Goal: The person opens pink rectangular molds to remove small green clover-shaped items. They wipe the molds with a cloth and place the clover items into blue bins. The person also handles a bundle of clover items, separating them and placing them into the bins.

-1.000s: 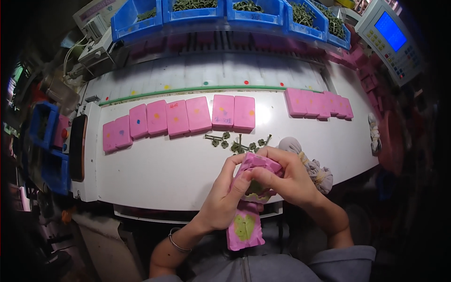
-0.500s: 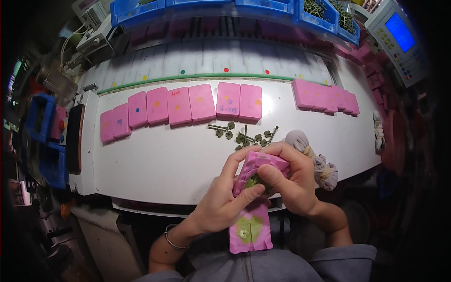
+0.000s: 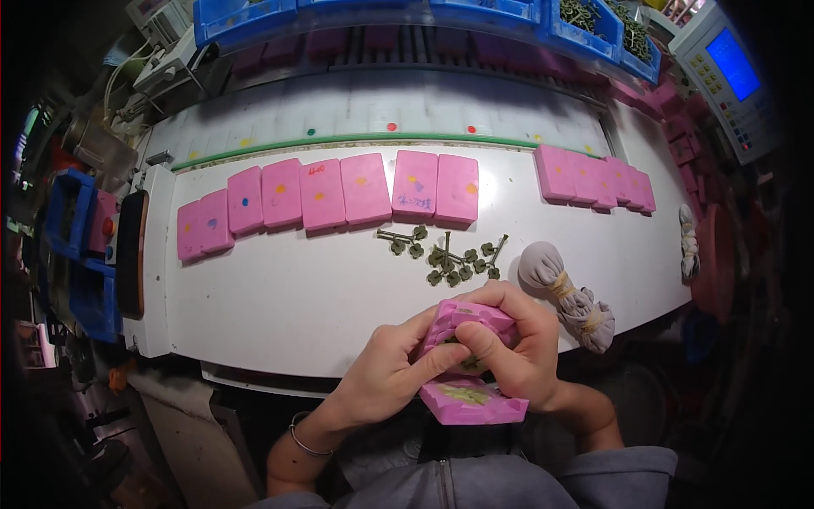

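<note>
Both hands hold a pink rubbery mould (image 3: 471, 310) in front of me, near the table's front edge. My left hand (image 3: 388, 366) grips its left side and my right hand (image 3: 524, 346) its right side, with fingers wrapped behind. Both thumbs bend inward over the cavity, where some green material shows between them, mostly covered. Below the thumbs a second pink mould half (image 3: 476, 414) tilts outward, its inner face stained yellow-green. Whether the two halves are joined is hidden by my hands. Just beyond my fingers lie several dark green flower-and-stem pieces (image 3: 465, 257).
Pink blocks (image 3: 365, 188) line up across the table's back, with another group (image 3: 585, 176) at right. A tied cloth bundle (image 3: 561, 287) lies beside my right hand. Blue bins (image 3: 483, 12) stand at the far side, and a control panel (image 3: 727, 72) with a blue screen is far right.
The lower mould half has swung up from hanging down to a flatter tilt beneath my hands. Both hands stay on the mould, now slightly lower in view, thumbs still inside.
</note>
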`<state>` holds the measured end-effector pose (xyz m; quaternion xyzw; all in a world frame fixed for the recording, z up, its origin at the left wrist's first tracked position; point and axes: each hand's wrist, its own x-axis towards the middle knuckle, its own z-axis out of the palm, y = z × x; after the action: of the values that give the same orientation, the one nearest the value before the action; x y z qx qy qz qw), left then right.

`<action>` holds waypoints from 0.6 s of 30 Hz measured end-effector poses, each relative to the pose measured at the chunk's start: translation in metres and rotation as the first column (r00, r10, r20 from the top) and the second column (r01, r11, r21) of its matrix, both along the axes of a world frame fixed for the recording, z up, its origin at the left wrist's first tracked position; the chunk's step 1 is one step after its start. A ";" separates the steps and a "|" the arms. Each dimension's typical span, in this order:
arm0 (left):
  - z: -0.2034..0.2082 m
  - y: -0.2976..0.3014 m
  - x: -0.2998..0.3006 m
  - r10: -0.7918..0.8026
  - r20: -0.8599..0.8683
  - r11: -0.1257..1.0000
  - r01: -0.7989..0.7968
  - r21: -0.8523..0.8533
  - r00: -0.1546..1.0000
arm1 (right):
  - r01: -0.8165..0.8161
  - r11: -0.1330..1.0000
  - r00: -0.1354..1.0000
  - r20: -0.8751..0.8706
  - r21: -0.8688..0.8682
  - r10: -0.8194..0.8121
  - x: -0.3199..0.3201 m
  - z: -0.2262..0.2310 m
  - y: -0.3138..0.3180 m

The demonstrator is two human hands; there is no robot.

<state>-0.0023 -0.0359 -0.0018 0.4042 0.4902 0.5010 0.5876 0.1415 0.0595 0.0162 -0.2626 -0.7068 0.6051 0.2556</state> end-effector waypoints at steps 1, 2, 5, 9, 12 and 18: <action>0.001 0.000 -0.001 0.004 0.027 1.000 -0.003 -0.020 1.000 | 0.003 0.999 1.000 0.002 -0.036 -0.003 -0.001 0.001 0.000; 0.002 0.000 -0.001 0.007 0.054 0.999 -0.005 -0.040 0.999 | 0.018 0.999 0.999 -0.030 -0.049 -0.019 -0.002 0.000 0.000; 0.004 0.001 0.001 0.025 0.168 0.999 -0.017 -0.051 0.985 | 0.046 0.997 0.994 -0.096 -0.062 -0.051 -0.003 -0.003 -0.001; 0.005 0.003 0.001 0.025 0.284 0.998 -0.006 -0.068 0.959 | 0.077 0.991 0.989 -0.118 -0.108 -0.089 -0.002 -0.003 -0.002; 0.004 0.004 0.003 -0.101 0.289 0.993 0.113 -0.027 0.952 | 0.076 0.990 0.984 -0.153 -0.121 -0.094 0.001 -0.006 -0.002; 0.001 -0.002 -0.002 -0.024 0.187 0.993 0.045 -0.109 0.982 | 0.037 0.996 0.997 -0.069 0.085 -0.031 0.007 -0.006 0.004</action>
<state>-0.0038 -0.0382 -0.0012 0.3305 0.4539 0.4978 0.6610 0.1485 0.0630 0.0099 -0.2426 -0.7185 0.5783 0.3006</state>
